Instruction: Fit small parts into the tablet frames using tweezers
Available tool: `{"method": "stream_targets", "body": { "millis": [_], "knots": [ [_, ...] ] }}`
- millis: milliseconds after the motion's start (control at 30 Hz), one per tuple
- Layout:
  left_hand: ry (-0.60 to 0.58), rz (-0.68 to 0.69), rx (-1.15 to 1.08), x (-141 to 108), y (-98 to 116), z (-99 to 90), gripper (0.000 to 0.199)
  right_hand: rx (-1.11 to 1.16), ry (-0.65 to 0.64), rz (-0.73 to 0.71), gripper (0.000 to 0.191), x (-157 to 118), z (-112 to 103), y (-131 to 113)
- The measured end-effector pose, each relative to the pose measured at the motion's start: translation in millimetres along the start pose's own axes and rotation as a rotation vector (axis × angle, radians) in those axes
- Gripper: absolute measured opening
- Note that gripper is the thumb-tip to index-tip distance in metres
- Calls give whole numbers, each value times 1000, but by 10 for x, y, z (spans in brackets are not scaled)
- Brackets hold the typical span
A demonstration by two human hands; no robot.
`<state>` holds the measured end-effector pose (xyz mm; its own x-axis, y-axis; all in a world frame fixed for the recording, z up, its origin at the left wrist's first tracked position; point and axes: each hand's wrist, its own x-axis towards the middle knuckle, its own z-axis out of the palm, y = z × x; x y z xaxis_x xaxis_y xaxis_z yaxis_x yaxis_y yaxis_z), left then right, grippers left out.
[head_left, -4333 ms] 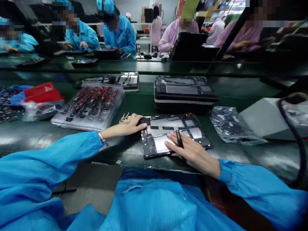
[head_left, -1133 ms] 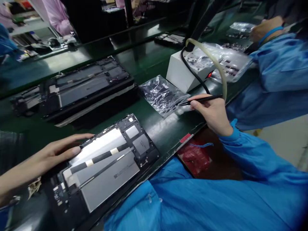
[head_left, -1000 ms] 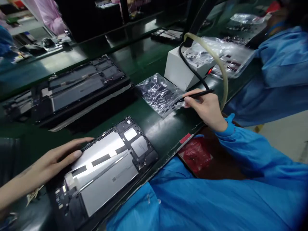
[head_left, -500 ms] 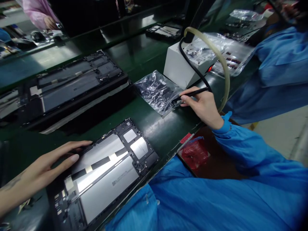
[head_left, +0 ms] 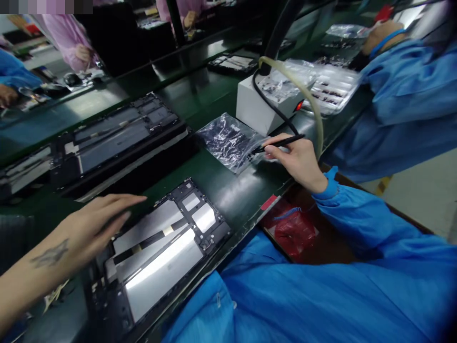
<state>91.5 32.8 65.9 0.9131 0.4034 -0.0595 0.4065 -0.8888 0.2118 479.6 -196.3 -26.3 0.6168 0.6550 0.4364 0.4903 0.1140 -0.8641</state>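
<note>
— The right hand [head_left: 300, 159]?
— Its grip pinches black tweezers [head_left: 278, 143], tips at the crinkled clear plastic bag [head_left: 228, 140] edge.
— The left hand [head_left: 89, 228]?
— Open, flat over the opened black tablet [head_left: 160, 247] by the green surface [head_left: 232, 190] edge.

The left hand [head_left: 93, 228] was smeared by motion over the near-left corner of the opened tablet [head_left: 160, 252], so whether its fingers touched the frame could not be told; its forearm ran off the picture's left edge. That hand hid the tablet's corner, and the tablet's near end was cut by a blue sleeve. Beyond the tablet, the tips of the black tweezers [head_left: 280, 143] in the right hand [head_left: 298, 159] were too small to show whether they pinched anything on the plastic bag [head_left: 228, 140]. The bag's contents stayed unreadable.
</note>
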Motion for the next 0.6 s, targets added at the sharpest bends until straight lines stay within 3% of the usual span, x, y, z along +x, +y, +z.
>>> {"method": "stream_targets", "body": {
  "millis": [67,133,200,267,367,433,500,600],
  "knots": [
    [39,178,88,330,327,-102,35,3,49,-6,27,-165,-158,-112],
    [39,393,88,760,792,-96,35,-30,99,-15,18,-403,-391,-221],
    [-46,624,-27,1230,1365,51,35,-75,199,-25,13,-682,-665,-292],
    [-151,717,-278,1663,1998,323,31,-82,408,-37,11,-949,-945,-297],
    [-459,580,-690,2126,2920,815,40,2,799,-73,14,-1213,-1338,-174],
    [-678,441,-986,2292,3423,1082,49,134,978,-78,17,-1266,-1558,-42],
    [-757,374,-1184,2370,3794,1241,54,325,1058,-32,19,-1243,-1721,90],
    [-713,374,-1322,2410,4103,1283,60,645,1056,71,17,-1144,-1820,236]
  ]
}}
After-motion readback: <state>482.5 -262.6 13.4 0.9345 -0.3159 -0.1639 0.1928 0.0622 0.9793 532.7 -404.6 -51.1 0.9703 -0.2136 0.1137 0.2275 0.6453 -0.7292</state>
